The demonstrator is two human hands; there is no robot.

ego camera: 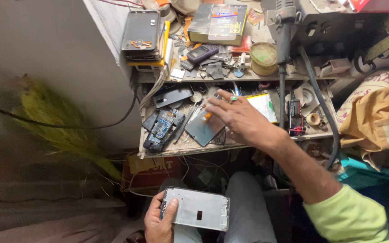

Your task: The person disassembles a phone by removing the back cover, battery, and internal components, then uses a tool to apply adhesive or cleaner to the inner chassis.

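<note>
My left hand (158,221) grips a silver phone frame (197,209) by its left edge, low over my lap. My right hand (241,119) reaches forward into an open drawer (185,147), fingers spread, with a green-stoned ring on one finger. Its fingertips hover over a small orange-tipped tool (207,116) and a dark phone panel (205,129); I cannot tell whether they touch either. Left of it lies an opened phone body (163,129) showing its board.
A shelf above the drawer holds stacked phones (141,30), a boxed item (218,22), a small purple phone (202,52), a round tin (263,57) and scattered parts. A rotary tool (284,40) hangs down at the right. Cloth bundles (374,119) lie right; a broom (59,126) left.
</note>
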